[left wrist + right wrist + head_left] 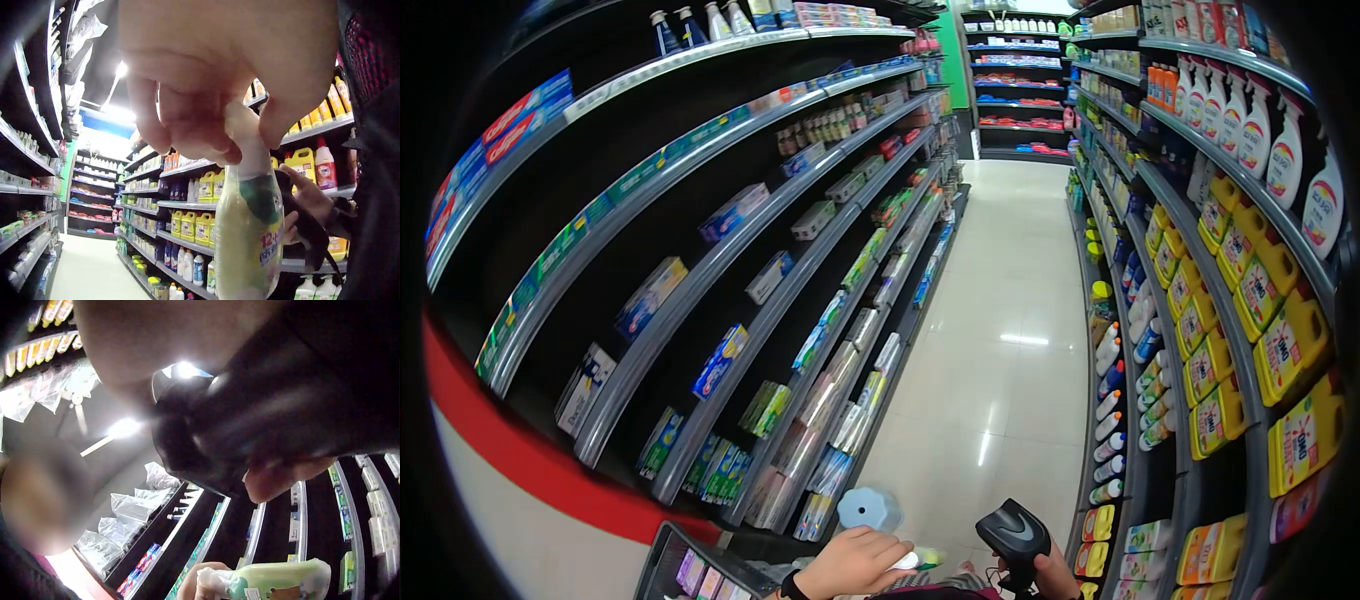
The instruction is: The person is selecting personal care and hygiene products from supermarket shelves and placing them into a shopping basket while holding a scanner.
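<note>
Left hand (pixel 850 562) comes nearest my head feed, fingers curled round the neck of a pale green bottle (pixel 247 240), which sits close in front of the light-blue stool (pixel 868 508). I judge that neck grip leaves the label uncovered. Right of the stool, the right hand (pixel 1057 574) is wrapped round the handle of a black scanner (pixel 1013 535), probably to leave its head clear of the fingers. A dark basket (pixel 740 571) with small boxes (pixel 691 572) in it sits left of the stool, presumably for easy reach.

Beyond the stool I see glossy pale floor tiles (pixel 1000 250) with lamp reflections. Toothpaste shelves rise to its left; to its right, racks bear spray bottles (pixel 1252 135) and yellow jugs (pixel 1285 345). More shelving (pixel 1018 125) closes the far end.
</note>
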### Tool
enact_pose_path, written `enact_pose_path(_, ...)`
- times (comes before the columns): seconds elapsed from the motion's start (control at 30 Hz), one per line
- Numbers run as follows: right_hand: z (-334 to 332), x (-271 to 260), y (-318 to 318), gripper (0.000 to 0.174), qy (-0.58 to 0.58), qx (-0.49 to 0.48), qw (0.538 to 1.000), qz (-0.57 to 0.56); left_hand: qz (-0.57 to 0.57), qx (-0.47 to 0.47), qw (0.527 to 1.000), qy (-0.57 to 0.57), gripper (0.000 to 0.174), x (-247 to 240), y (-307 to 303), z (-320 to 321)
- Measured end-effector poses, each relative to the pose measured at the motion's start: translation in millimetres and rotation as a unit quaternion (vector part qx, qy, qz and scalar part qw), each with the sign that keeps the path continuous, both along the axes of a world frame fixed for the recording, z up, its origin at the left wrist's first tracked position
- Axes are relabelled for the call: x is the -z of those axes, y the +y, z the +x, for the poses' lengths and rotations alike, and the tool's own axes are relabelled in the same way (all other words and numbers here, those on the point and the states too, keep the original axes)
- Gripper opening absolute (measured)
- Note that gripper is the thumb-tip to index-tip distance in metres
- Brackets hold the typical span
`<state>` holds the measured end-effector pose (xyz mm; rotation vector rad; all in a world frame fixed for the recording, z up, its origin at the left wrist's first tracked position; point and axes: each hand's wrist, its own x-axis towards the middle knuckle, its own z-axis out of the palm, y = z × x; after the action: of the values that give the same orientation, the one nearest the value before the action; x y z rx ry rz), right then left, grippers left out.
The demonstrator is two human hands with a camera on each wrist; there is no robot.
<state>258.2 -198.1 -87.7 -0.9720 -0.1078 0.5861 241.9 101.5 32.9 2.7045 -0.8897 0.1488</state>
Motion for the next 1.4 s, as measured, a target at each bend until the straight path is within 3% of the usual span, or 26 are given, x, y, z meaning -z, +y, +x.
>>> enact_pose_path(0.07, 13, 5, -7, 0.081, -0.007, 0.065, 0.997, -0.037, -0.012, 0.011, 1.0, -0.006, 0.029, 4, -13, 29)
enact_pose_path(0.3, 98, 18, -7, 0.081, -0.014, 0.079, 0.993, -0.083, -0.054, 0.019, 0.997, 0.048, 0.027, 34, -33, 142)
enact_pose_path(0.4, 154, 20, -11, 0.081, -0.015, 0.083, 0.99, -0.109, -0.094, 0.029, 0.994, 0.04, 0.024, 55, -36, 207)
enact_pose_path(0.57, 280, -26, -8, 0.079, -0.019, 0.101, 0.984, -0.143, -0.103, 0.05, 0.993, 0.013, 0.024, 57, -31, 330)
enact_pose_path(0.9, 499, -35, 33, 0.07, -0.035, 0.018, 0.987, -0.155, -0.135, -0.074, 0.988, -0.013, 0.025, 56, 7, 494)
enact_pose_path(1.03, 574, 32, 37, 0.074, -0.038, -0.05, 0.99, -0.125, -0.064, -0.137, 0.987, 0.061, 0.025, 64, 21, 534)
enact_pose_path(1.07, 594, 38, 42, 0.074, -0.045, -0.051, 0.989, -0.13, -0.147, -0.183, 0.971, 0.043, 0.021, 65, 14, 537)
enact_pose_path(1.17, 653, 31, 55, 0.072, -0.039, -0.054, 0.993, -0.097, -0.109, -0.226, 0.966, 0.057, 0.033, 74, 12, 578)
enact_pose_path(1.3, 754, 33, 42, 0.071, -0.028, -0.099, 0.992, -0.076, -0.09, -0.251, 0.963, 0.03, 0.031, 70, -3, 657)
enact_pose_path(1.4, 839, 17, 27, 0.071, 0.022, -0.187, 0.982, -0.022, -0.095, -0.224, 0.969, 0.034, 0.025, 49, -16, 747)
